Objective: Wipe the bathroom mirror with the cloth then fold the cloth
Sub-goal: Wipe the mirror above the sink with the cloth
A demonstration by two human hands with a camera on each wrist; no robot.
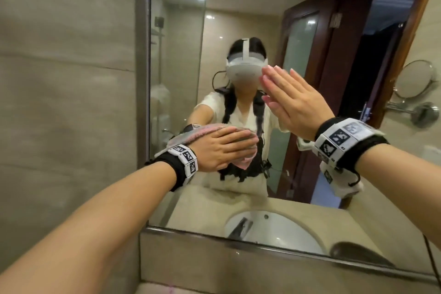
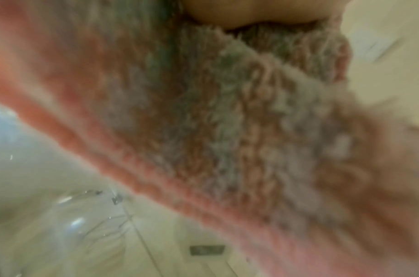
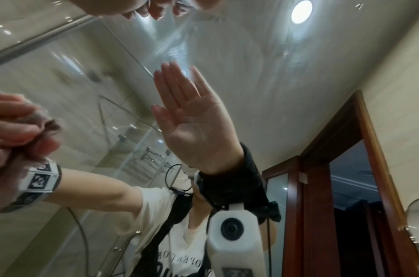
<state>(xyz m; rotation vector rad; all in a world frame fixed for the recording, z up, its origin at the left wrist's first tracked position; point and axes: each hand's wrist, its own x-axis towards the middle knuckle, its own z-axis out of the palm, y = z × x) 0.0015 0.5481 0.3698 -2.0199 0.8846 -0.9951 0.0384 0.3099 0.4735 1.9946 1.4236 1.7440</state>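
Observation:
The bathroom mirror [image 1: 179, 55] fills the middle of the head view and reflects me. My left hand [image 1: 226, 148] lies flat on the pink and grey cloth [image 1: 188, 133], fingers extended, pressing it against the glass in the mirror's lower left part. In the left wrist view the fluffy cloth [image 2: 227, 131] covers most of the picture, blurred. My right hand [image 1: 296, 102] holds nothing and rests flat on the glass, fingers straight and pointing up-left, to the right of and above the cloth. The right wrist view shows that palm reflected in the mirror [image 3: 251, 65].
A metal frame [image 1: 142, 79] borders the mirror, with beige tiled wall [image 1: 59, 79] to its left. A round shaving mirror [image 1: 415, 79] on an arm sticks out from the wall at the right. The reflected sink [image 1: 274, 231] and a stone ledge [image 1: 238, 270] lie below.

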